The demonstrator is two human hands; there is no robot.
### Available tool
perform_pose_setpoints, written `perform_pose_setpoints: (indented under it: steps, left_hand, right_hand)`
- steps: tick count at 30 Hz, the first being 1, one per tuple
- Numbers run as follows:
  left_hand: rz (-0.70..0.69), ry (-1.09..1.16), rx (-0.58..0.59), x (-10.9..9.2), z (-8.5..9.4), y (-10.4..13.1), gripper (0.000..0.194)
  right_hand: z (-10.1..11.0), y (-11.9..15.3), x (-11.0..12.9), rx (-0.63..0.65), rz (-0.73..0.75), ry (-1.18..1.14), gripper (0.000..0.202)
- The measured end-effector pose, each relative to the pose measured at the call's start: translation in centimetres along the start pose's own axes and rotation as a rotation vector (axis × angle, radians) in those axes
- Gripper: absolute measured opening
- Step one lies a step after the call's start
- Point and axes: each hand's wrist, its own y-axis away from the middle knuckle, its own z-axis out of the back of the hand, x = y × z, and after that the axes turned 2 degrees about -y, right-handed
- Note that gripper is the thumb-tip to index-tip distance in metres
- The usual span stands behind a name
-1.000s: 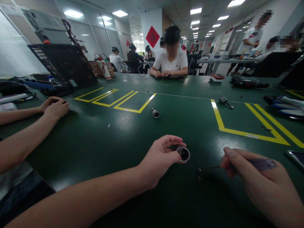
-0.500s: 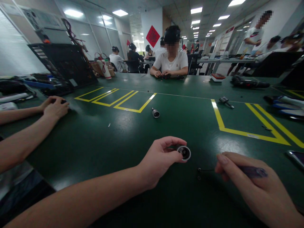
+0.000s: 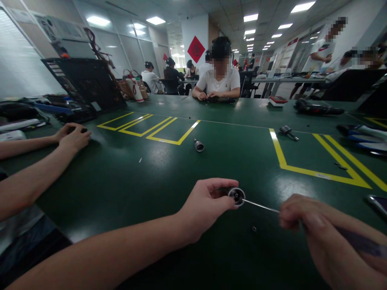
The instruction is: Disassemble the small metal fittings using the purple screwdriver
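My left hand (image 3: 205,209) pinches a round metal cup-shaped part (image 3: 236,196) between thumb and fingers, its open end turned towards me. Dark inner pieces show inside the rim. My right hand (image 3: 323,229), partly blurred, is closed around a screwdriver (image 3: 261,206) with a thin shaft and a purplish handle. The shaft's tip reaches the right side of the cup's opening; whether it touches the inside I cannot tell. On the green table below lies a small ring (image 3: 254,228). A similar cup-shaped metal part with a stem (image 3: 198,145) lies farther forward.
Another stemmed metal part (image 3: 288,132) lies near the yellow tape (image 3: 279,155) at right. Beyond it is a black power tool (image 3: 317,106). A neighbour's hands (image 3: 74,137) work at left. Opposite sits a person (image 3: 219,78). A phone-like object (image 3: 377,204) lies at the right edge.
The screwdriver's tip has risen from the table to the cup's opening. One of two small rings, formerly at the tip, no longer shows on the table. The metal cup stays in my left hand.
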Motion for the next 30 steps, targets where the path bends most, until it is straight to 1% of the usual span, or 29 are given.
perform_pose_setpoints:
  steps: [2,4,7,15,20,23,26,30]
  left_hand:
    - [-0.008,0.002,0.007,0.2,0.0,0.0,0.036]
    - [-0.016,0.011,0.025,0.4,0.0,0.0,0.036]
    - [-0.026,0.015,0.041,0.6,0.0,0.0,0.034]
    - [-0.117,-0.055,0.059,1.0,0.1,0.0,0.029]
    - [-0.199,-0.113,0.044,1.3,0.1,-0.1,0.025]
    - [-0.226,-0.146,0.033,1.4,0.2,-0.2,0.024]
    - [-0.211,-0.147,0.027,1.3,0.1,-0.1,0.024]
    - [-0.163,-0.15,0.007,1.1,0.0,0.0,0.023]
  right_hand:
    - [0.0,0.3,0.6,0.107,0.119,0.139,0.015]
    - [-0.1,0.3,1.2,0.172,0.208,0.198,0.014]
    - [-0.5,-0.2,1.9,0.188,0.306,0.244,0.014]
    - [-0.9,-0.5,2.4,0.216,0.456,0.316,0.019]
    - [-1.2,-0.4,2.3,0.213,0.486,0.355,0.019]
    - [-1.4,-0.5,2.4,0.185,0.518,0.386,0.018]
    - [-1.4,-0.7,2.7,0.159,0.544,0.379,0.02]
    - [-1.4,-0.7,3.0,0.186,0.547,0.381,0.021]
